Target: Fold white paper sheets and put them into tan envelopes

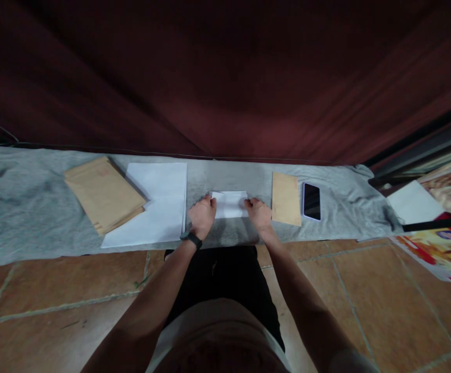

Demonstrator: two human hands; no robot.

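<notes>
White paper (230, 205) — left hand (202, 213) pinching left end, right hand (259, 212) pinching right — both hands curled.

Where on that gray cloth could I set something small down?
The gray cloth shows bare right of the phone and left of the stacked brown envelopes, though wrinkled in places. A strip also lies just beyond the small white paper. It's crowded where the envelopes overlap the white sheets, and tight between the right hand and the lone envelope.
</notes>
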